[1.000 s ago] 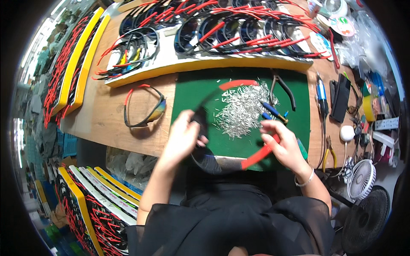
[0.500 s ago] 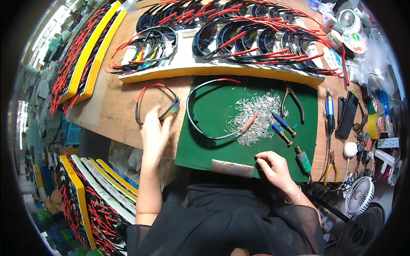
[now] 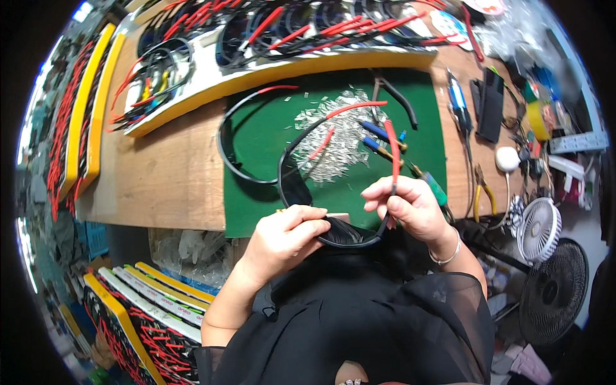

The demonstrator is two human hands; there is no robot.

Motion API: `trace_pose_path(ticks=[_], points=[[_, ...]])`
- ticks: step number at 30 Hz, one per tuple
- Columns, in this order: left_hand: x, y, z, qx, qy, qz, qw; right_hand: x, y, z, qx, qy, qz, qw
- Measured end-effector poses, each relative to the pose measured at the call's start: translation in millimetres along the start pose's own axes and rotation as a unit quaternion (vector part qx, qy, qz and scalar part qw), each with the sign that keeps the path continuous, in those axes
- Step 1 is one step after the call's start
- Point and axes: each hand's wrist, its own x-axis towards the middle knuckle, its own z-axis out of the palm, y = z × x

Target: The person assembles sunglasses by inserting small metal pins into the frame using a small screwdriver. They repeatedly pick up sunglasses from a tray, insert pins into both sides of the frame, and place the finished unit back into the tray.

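Observation:
Close to my body, both hands hold a pair of black sunglasses (image 3: 346, 239) with red temple tips. My left hand (image 3: 285, 237) pinches the front by the lens and nose area. The fingers of my right hand (image 3: 414, 208) are closed on one temple, just below its red end. The other temple reaches out over a pile of small silver metal pieces (image 3: 337, 154) on the green mat (image 3: 253, 208). Left of that pile lies a second black-and-red glasses frame (image 3: 224, 141). Part of a brownish bar (image 3: 338, 217) shows behind the held sunglasses.
Two blue-handled screwdrivers (image 3: 375, 149), a green-handled tool (image 3: 433, 186) and dark pliers (image 3: 399, 102) lie by the pile. A yellow-edged rack (image 3: 282, 76) of glasses spans the back. Yellow-handled pliers (image 3: 484, 192) and a white fan (image 3: 538, 230) are at right.
My left hand has brought the sunglasses from the wooden table at left to in front of me. My right hand has risen from beside the bar and gripped a temple. The view has shifted.

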Motion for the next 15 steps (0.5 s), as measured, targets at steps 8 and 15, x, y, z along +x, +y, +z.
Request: trace_pose_path(ticks=[8, 15], points=[[12.2, -2.6, 27.3, -0.067, -0.014, 0.001, 0.998, -30.1, -9.4, -13.5, 0.01, 0.031, -0.029, 0.999], [1.1, 6.9, 35.8, -0.448, 0.102, -0.224, 0.859, -37.9, -25.7, -0.7, -0.226, -0.076, -0.264, 0.934]])
